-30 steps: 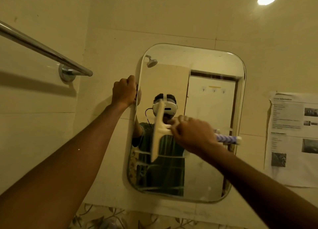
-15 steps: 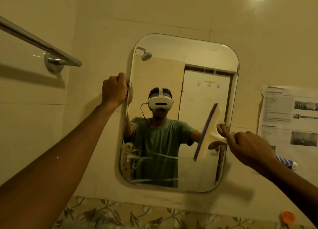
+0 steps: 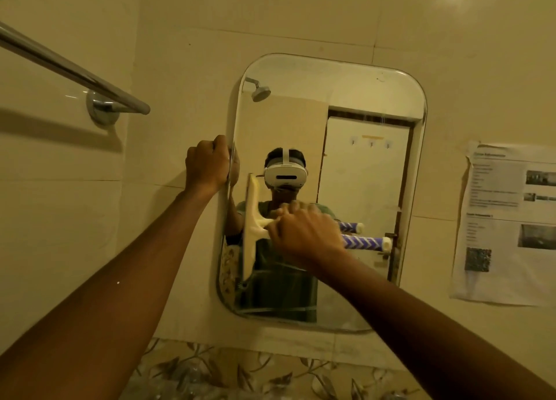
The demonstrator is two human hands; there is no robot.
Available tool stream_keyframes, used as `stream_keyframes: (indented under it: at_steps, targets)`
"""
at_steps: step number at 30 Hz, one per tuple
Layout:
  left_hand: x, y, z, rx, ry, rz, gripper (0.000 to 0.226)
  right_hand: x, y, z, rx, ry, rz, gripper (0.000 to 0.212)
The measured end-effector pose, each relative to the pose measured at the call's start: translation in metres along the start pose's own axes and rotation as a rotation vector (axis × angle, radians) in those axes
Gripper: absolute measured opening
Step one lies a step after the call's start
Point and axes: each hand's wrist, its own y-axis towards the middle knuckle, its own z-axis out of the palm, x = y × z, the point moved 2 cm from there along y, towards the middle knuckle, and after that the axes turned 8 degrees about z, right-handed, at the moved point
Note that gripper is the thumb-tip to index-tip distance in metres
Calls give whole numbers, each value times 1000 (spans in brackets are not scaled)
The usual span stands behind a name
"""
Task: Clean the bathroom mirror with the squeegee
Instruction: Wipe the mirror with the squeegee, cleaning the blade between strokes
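Against the tiled wall hangs the bathroom mirror (image 3: 370, 189), a tall glass with rounded corners. The left hand (image 3: 207, 166) is closed around its left edge at about mid-height, probably to keep the glass steady while the other hand pushes on it. The right hand (image 3: 304, 234) is wrapped tightly around the handle of the squeegee (image 3: 251, 231), whose blue-and-white striped end sticks out to the right of the fist. The cream blade stands almost upright and looks pressed on the glass close to the left edge, so this seems to be one end of a sideways stroke. Thin water streaks lie on the lower part of the mirror, so the cleaning is likely not finished. A towel bar (image 3: 72, 68) is fixed on the wall to the left, well apart from the mirror.
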Motion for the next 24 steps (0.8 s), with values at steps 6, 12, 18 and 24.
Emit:
stream_keyframes:
  at_steps: [6, 12, 18, 24]
  targets:
    - [3, -4, -2, -21, -17, 1, 44, -114, -64, -6, 122, -10, 258, 29]
    - [13, -19, -4, 11, 16, -11, 44, -118, -87, -8, 107, -75, 337, 43]
    - [24, -27, 0, 18, 48, -35, 42, 16, -46, 11, 80, 52, -3, 46]
    - [28, -27, -1, 5, 50, -27, 44, 24, -44, 25, 94, -1, 46, 46]
